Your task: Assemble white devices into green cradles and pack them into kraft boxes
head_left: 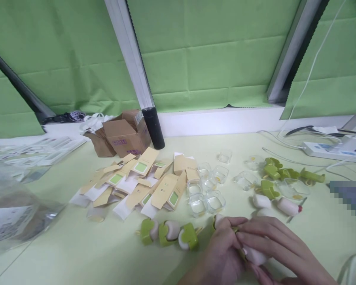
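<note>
My left hand (221,253) and my right hand (280,243) meet at the lower right, fingers closed around a small white rounded piece with a green plastic part (256,256). Its exact kind is unclear, and the fingers cover much of it. To the left, three green-and-white pieces (167,232) stand in a row. Another green-and-white piece (217,220) shows partly behind my left hand. Beyond my right hand lie loose white rounded pieces (261,201), one with a red end (288,206). Several loose green plastic parts (268,190) lie farther back.
Several clear plastic boxes (215,201) stand mid-table beside a pile of tan-and-white card boxes (166,189). Behind are a cardboard box (124,138) and a black bottle (153,128). A power strip (329,150) with cables lies right; a clear plastic bag (17,213) is left.
</note>
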`<state>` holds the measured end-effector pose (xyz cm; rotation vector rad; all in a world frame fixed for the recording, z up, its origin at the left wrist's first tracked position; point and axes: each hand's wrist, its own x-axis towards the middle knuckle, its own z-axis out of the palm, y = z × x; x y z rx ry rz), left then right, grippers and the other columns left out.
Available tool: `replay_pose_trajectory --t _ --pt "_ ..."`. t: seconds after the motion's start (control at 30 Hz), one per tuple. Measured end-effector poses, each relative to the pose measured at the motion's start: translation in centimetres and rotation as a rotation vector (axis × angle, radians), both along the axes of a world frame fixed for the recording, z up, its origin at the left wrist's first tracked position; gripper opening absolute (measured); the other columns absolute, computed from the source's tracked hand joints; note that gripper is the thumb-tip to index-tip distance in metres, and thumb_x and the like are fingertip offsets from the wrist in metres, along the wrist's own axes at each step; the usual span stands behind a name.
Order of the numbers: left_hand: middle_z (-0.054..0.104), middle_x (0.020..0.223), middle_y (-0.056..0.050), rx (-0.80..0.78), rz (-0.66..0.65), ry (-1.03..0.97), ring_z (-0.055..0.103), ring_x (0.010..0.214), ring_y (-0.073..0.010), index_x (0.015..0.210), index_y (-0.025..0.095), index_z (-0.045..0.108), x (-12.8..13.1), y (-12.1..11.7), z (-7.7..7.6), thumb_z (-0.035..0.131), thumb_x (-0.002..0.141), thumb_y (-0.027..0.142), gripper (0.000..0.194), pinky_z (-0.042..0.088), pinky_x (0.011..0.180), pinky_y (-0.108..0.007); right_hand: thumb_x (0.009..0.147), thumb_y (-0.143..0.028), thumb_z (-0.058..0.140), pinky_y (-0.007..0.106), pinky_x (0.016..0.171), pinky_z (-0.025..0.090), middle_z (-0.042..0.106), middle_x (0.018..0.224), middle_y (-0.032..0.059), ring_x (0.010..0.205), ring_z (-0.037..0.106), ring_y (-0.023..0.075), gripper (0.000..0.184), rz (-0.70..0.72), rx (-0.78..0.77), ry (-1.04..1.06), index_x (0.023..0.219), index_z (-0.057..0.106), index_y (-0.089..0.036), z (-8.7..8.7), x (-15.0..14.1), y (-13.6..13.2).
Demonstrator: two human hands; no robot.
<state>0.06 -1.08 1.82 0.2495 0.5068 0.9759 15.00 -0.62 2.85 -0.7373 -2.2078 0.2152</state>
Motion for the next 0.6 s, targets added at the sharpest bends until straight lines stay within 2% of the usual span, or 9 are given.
replay_pose_trajectory --t 0.1,0.23,0.33,0.43,0.5,0.6 --pt "0.061 0.078 -0.003 0.037 -0.019 0.004 0.054 0.073 -0.0134 0.083 0.012 0.063 0.1 -0.2 -0.1 0.07 0.057 0.02 0.029 0.035 0.067 -0.025 0.073 -0.008 0.06 0.034 0.081 0.054 0.07 0.098 0.002 0.099 0.064 0.0241 0.048 -0.004 -0.064 0.057 0.114 0.058 -0.033 -0.7 -0.3 -0.6" --pt "0.06 0.074 0.0 0.036 -0.033 0.018 0.053 0.07 -0.0116 0.082 0.015 0.063 0.0 -0.2 0.2 0.064 0.054 0.014 0.027 0.033 0.064 -0.024 0.074 -0.008 0.06 0.035 0.082 0.055 0.071 0.099 0.0011 0.1 0.064 0.0245 0.048 -0.016 -0.089 0.083 0.114 0.059 -0.034 -0.8 -0.4 -1.0" --pt "0.06 0.078 -0.002 0.057 -0.058 -0.009 0.054 0.072 -0.0132 0.08 0.015 0.061 -0.3 0.1 0.5 0.057 0.048 0.009 0.033 0.036 0.062 -0.024 0.074 -0.011 0.063 0.033 0.082 0.056 0.071 0.102 0.0009 0.097 0.066 0.0237 0.052 0.002 -0.05 0.039 0.12 0.057 -0.033 0.0 -0.3 -0.6" --pt "0.058 0.084 -0.003 0.148 -0.107 -0.011 0.054 0.067 -0.0135 0.079 0.015 0.058 -0.6 0.2 0.6 0.052 0.046 0.012 0.033 0.034 0.051 -0.023 0.074 -0.018 0.068 0.03 0.079 0.058 0.072 0.103 0.0009 0.091 0.068 0.0225 0.053 0.036 -0.021 -0.001 0.123 0.056 -0.033 1.3 0.0 0.1" --pt "0.055 0.078 -0.001 0.189 -0.154 0.065 0.049 0.055 -0.01 0.082 0.015 0.055 -0.9 0.2 0.4 0.051 0.049 0.017 0.033 0.027 0.043 -0.022 0.078 -0.023 0.067 0.028 0.076 0.058 0.072 0.104 0.002 0.09 0.069 0.0218 0.052 0.06 -0.027 -0.036 0.127 0.054 -0.033 2.1 0.2 0.5" --pt "0.047 0.062 0.005 0.192 -0.24 0.271 0.037 0.044 -0.0059 0.086 0.018 0.048 -1.2 0.1 0.1 0.051 0.051 0.018 0.035 0.017 0.042 -0.022 0.082 -0.027 0.064 0.026 0.071 0.059 0.072 0.103 0.0041 0.086 0.069 0.0201 0.051 0.09 -0.04 -0.081 0.131 0.051 -0.032 2.6 0.6 0.8"
